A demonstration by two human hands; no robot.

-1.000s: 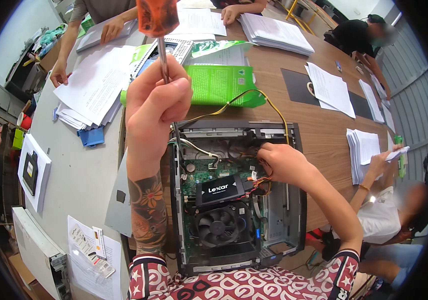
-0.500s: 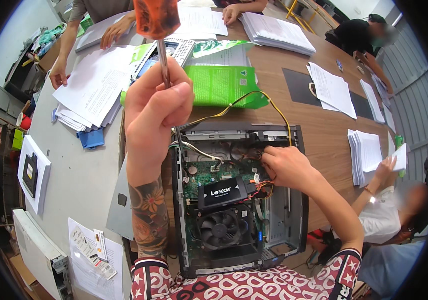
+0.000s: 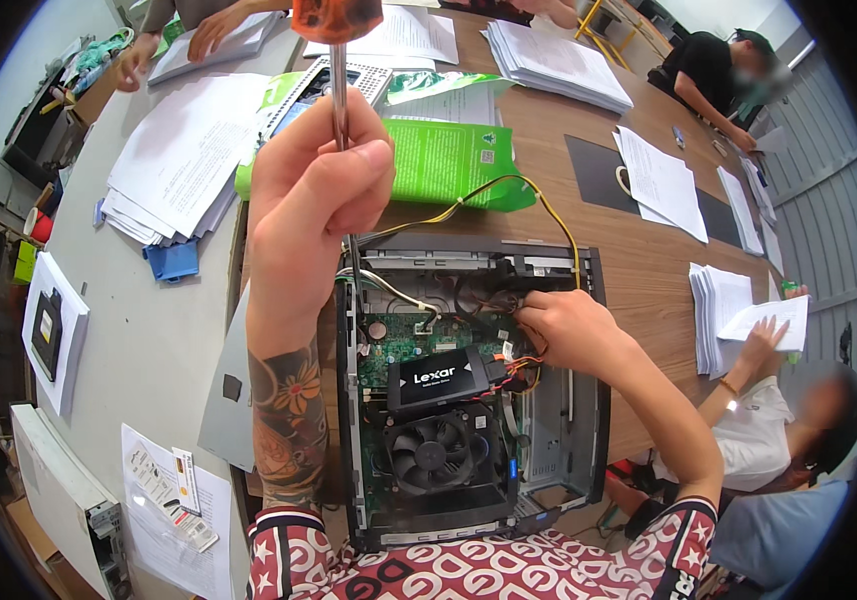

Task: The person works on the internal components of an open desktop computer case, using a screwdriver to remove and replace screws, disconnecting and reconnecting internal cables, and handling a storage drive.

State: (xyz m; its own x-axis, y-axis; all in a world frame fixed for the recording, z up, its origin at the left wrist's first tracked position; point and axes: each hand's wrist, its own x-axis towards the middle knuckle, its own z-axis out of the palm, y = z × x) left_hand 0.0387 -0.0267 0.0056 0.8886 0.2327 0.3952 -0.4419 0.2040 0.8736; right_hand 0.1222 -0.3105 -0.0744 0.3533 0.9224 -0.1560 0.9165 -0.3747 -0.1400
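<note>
My left hand (image 3: 314,195) is raised and closed around the metal shank of an orange-handled screwdriver (image 3: 337,22). Below it lies an open black computer case (image 3: 589,450), holding a green circuit board (image 3: 399,335), a black flat drive (image 3: 429,395) and a cooling fan (image 3: 429,450). At the case's upper right, my right hand (image 3: 564,325) has its fingers bent and closed among dark and coloured cables (image 3: 524,362); their tips and whatever they grip are hidden. A looped yellow and black cable (image 3: 554,215) runs out over a green package (image 3: 449,160) behind the case.
Paper stacks (image 3: 549,65) lie around the joined tables (image 3: 159,340). A perforated metal part (image 3: 354,75) sits behind my left hand, a pale casing (image 3: 64,480) at lower left. Co-workers handle papers at the top left (image 3: 211,30), top right (image 3: 699,75) and right (image 3: 754,440).
My left hand and screwdriver shifted slightly up and right; my right hand stays among the cables. A co-worker's top-left hand moved up off the papers; the right co-worker's hand now lies on a sheet.
</note>
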